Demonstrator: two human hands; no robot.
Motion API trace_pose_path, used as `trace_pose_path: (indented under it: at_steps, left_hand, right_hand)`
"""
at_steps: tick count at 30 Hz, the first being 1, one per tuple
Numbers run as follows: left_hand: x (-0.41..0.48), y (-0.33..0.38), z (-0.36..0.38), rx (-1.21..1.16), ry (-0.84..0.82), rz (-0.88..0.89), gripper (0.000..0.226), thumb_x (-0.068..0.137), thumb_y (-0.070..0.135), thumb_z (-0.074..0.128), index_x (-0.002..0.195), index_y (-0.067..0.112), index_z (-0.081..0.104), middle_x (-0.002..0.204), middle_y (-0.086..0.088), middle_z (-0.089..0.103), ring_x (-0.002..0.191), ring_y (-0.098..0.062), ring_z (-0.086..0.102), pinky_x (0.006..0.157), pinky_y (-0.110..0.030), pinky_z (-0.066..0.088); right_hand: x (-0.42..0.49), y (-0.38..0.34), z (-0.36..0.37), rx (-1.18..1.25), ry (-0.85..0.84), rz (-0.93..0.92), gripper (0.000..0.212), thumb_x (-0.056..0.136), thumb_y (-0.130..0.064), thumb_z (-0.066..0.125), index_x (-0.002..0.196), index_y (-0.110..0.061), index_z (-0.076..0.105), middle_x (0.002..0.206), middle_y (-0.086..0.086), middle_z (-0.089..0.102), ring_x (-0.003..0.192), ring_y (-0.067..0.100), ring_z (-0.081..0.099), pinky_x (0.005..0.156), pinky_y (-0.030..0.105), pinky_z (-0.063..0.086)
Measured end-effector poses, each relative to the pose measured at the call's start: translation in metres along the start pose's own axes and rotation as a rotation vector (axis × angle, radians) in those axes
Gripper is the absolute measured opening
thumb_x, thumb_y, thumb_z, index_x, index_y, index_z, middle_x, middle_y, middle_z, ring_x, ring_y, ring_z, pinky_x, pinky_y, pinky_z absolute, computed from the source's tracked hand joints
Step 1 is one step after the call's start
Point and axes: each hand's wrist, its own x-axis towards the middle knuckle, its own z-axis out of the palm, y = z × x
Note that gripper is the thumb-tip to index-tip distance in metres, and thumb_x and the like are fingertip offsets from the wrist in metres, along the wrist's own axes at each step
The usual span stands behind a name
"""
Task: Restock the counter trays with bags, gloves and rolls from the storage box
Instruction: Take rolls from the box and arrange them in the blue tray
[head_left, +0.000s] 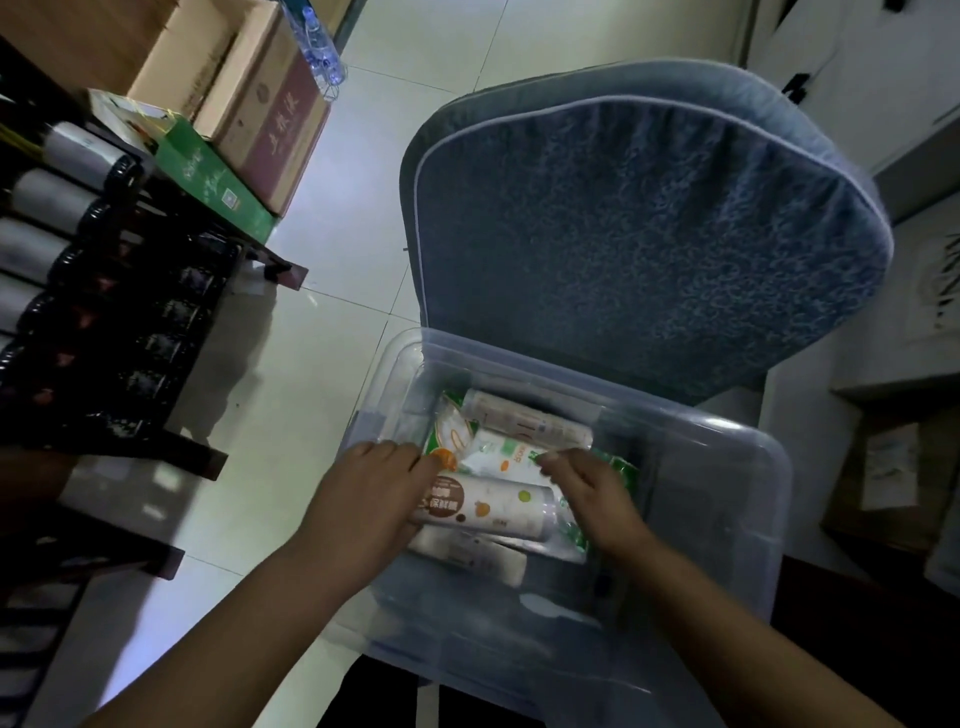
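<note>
A clear plastic storage box (727, 467) stands on a blue cushioned chair (649, 234). Inside lie several white rolls and flat packets. My left hand (363, 499) grips the left end of a white roll with a brown label (498, 506). My right hand (592, 493) has its fingers curled over the roll's right end and a green-edged packet (618, 470). A white packet with green print (498, 454) lies behind the roll, and another long roll (530, 418) lies at the back of the box.
A dark shelf rack (104, 312) with rows of dark bottles stands at left. Cardboard boxes (260, 104) and a green carton (213, 182) sit on it, with water bottles (317, 47) behind. Pale tiled floor (337, 260) runs between rack and chair. A cardboard box (893, 467) sits at right.
</note>
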Motion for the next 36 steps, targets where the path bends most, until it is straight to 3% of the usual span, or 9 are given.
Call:
trace_pose_path:
  at_steps: [3,6,8,11,14,19,25,31,36]
  left_hand:
    - [-0.002,-0.011,0.005,0.022,0.0,-0.075,0.06,0.032,0.033,0.091,0.084,0.016,0.07,0.071,-0.004,0.07,0.058,-0.023,0.066,0.053,-0.03,0.054]
    - [-0.009,-0.019,0.015,0.036,-0.04,-0.118,0.059,0.037,0.036,0.091,0.088,0.015,0.07,0.075,-0.005,0.071,0.059,-0.023,0.066,0.055,-0.031,0.052]
    - [-0.012,-0.023,0.021,0.034,-0.055,-0.14,0.061,0.038,0.038,0.092,0.089,0.014,0.07,0.075,-0.006,0.072,0.059,-0.023,0.067,0.055,-0.032,0.053]
    - [-0.015,-0.027,0.024,0.023,-0.043,-0.171,0.063,0.035,0.033,0.093,0.089,0.01,0.071,0.075,-0.008,0.072,0.058,-0.025,0.066,0.053,-0.034,0.053]
    - [-0.017,-0.03,0.024,0.027,-0.037,-0.192,0.064,0.035,0.031,0.094,0.09,0.008,0.071,0.075,-0.009,0.072,0.058,-0.026,0.066,0.054,-0.034,0.054]
    - [-0.021,-0.031,0.02,0.037,-0.017,-0.178,0.063,0.036,0.034,0.093,0.09,0.01,0.071,0.074,-0.007,0.072,0.059,-0.025,0.067,0.054,-0.032,0.053]
    - [-0.035,-0.032,0.013,0.05,0.019,-0.139,0.062,0.035,0.034,0.093,0.088,0.012,0.07,0.071,-0.005,0.07,0.056,-0.022,0.065,0.049,-0.031,0.05]
    - [-0.061,-0.025,-0.004,0.054,0.092,-0.074,0.062,0.031,0.032,0.092,0.086,0.015,0.068,0.069,-0.004,0.069,0.055,-0.022,0.064,0.049,-0.032,0.052]
    - [-0.101,-0.019,-0.027,0.069,0.158,0.019,0.057,0.036,0.034,0.091,0.084,0.015,0.068,0.068,-0.004,0.069,0.055,-0.022,0.063,0.049,-0.03,0.05]
  right_hand:
    - [0.036,0.028,0.006,-0.499,0.081,-0.084,0.031,0.098,-0.03,0.041,0.105,-0.008,0.062,0.105,0.013,0.062,0.097,0.028,0.056,0.077,0.032,0.043]
    - [0.061,0.053,0.025,-0.653,0.052,-0.09,0.042,0.096,-0.028,0.046,0.133,-0.009,0.044,0.136,0.015,0.05,0.123,0.029,0.045,0.101,0.037,0.037]
    - [0.07,0.063,0.038,-0.703,0.072,-0.068,0.054,0.094,-0.03,0.049,0.141,-0.01,0.032,0.144,0.015,0.04,0.131,0.029,0.036,0.109,0.04,0.031]
    - [0.078,0.072,0.047,-0.886,0.098,-0.017,0.064,0.092,-0.035,0.051,0.144,-0.009,0.024,0.145,0.018,0.034,0.131,0.035,0.033,0.107,0.045,0.031]
    - [0.078,0.074,0.048,-0.998,0.177,-0.08,0.048,0.089,-0.025,0.056,0.131,-0.006,0.043,0.129,0.021,0.049,0.116,0.035,0.045,0.095,0.043,0.039]
    - [0.073,0.076,0.046,-0.879,0.231,-0.087,0.03,0.086,-0.021,0.059,0.114,-0.012,0.052,0.113,0.012,0.06,0.103,0.025,0.054,0.091,0.036,0.043]
    - [0.049,0.072,0.046,-0.897,0.124,0.069,0.058,0.071,-0.038,0.071,0.12,-0.014,0.05,0.119,0.009,0.05,0.108,0.024,0.045,0.095,0.035,0.04]
    - [-0.026,0.043,0.037,-0.705,0.204,0.127,0.052,0.07,-0.031,0.072,0.114,-0.016,0.048,0.112,0.008,0.057,0.088,0.027,0.06,0.065,0.031,0.047]
    - [-0.116,0.008,0.028,-0.563,0.428,0.099,0.048,0.07,-0.032,0.072,0.11,-0.016,0.051,0.108,0.007,0.062,0.089,0.029,0.061,0.061,0.029,0.039]
